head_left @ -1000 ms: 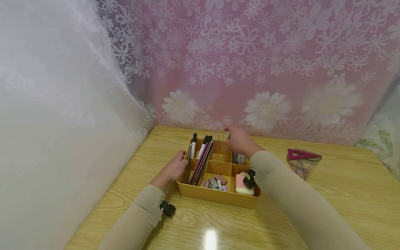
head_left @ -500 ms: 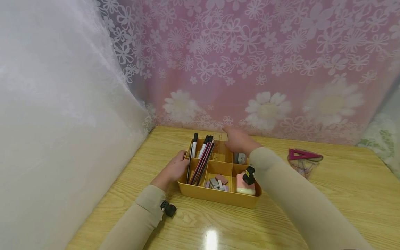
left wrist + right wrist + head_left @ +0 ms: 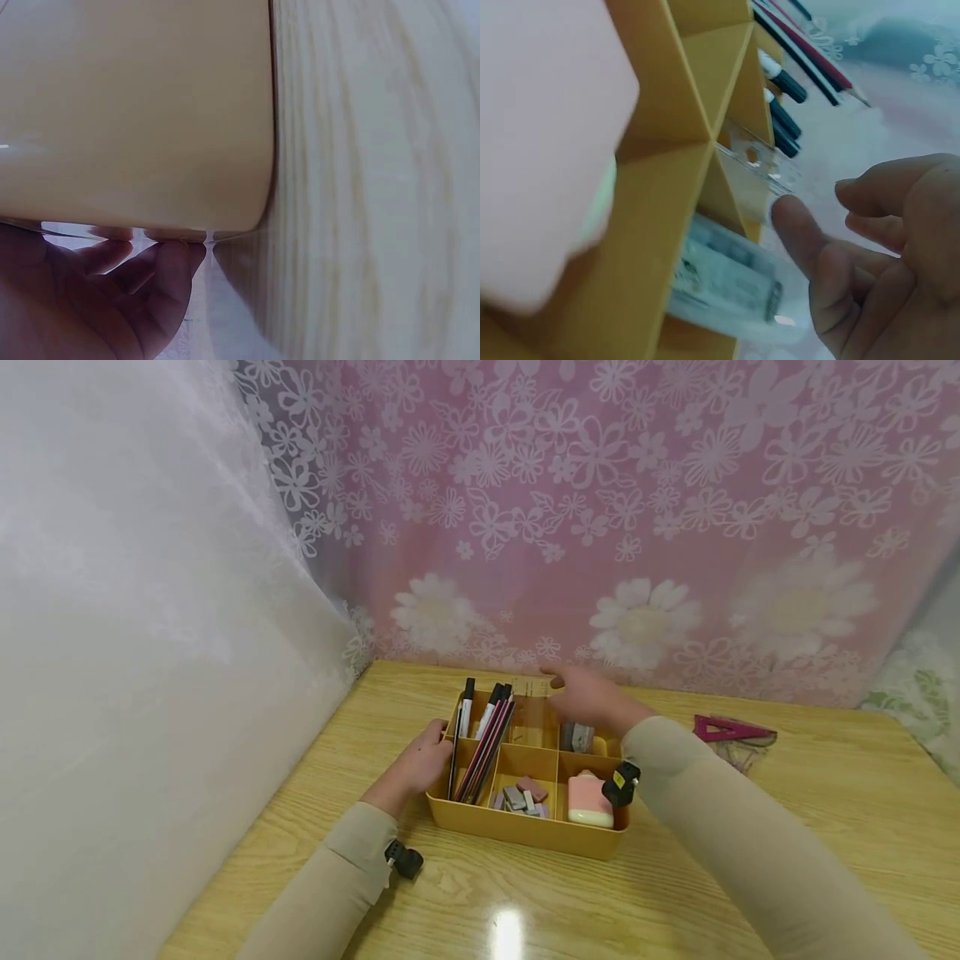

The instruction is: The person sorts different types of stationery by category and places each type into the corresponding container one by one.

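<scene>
A yellow desk organizer point(image 3: 517, 833) with several compartments stands on the table. My left hand point(image 3: 422, 762) holds its left wall, the fingertips against the outer side in the left wrist view. Over the back right of the organizer is my right hand point(image 3: 592, 697), its thumb and fingers spread apart with nothing between them. A clear ruler point(image 3: 751, 156) stands in the back middle compartment, close by a fingertip of that hand. Beside it, in the back right compartment, lies a clear case point(image 3: 724, 277) with grey contents.
Pencils point(image 3: 486, 752) and black-capped markers point(image 3: 467, 708) lean in the left compartments. Several erasers point(image 3: 517, 797) lie in the front middle one, a pink bottle point(image 3: 588, 800) in the front right. A magenta set square point(image 3: 723, 727) lies on the table at right, over clear drawing tools.
My right hand has drawn slightly right, away from the clear ruler, and more of the back right compartment and pink bottle shows. The left hand has stayed put.
</scene>
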`<act>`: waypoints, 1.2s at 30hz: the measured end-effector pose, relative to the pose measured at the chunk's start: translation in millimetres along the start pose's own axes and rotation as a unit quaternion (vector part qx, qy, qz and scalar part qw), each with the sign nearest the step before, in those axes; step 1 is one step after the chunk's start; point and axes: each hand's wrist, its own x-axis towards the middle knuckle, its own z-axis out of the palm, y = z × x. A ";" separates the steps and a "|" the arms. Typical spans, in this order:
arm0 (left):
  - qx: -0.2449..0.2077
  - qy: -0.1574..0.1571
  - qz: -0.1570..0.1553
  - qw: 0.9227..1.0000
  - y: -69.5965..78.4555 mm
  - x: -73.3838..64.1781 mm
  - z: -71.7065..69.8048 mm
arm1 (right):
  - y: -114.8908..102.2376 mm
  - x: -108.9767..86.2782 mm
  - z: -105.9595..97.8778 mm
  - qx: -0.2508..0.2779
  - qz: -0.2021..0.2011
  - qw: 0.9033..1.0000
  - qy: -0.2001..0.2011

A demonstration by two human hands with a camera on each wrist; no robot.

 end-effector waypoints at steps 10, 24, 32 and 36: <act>0.017 0.007 -0.001 1.000 2.7 -0.7 -2.9 | 28.5 -35.9 -44.4 -0.008 -0.028 0.996 0.079; 0.023 0.009 0.000 1.000 -2.0 -2.0 -3.6 | 124.0 -85.1 -78.2 -0.059 0.031 0.994 0.081; 0.024 0.008 0.001 1.000 -0.4 0.5 -2.3 | 189.3 -97.1 -75.8 -0.161 0.066 0.983 0.058; 0.019 0.008 -0.002 1.000 -0.4 0.8 -0.6 | 214.3 -98.5 -72.2 -0.200 0.105 0.973 0.042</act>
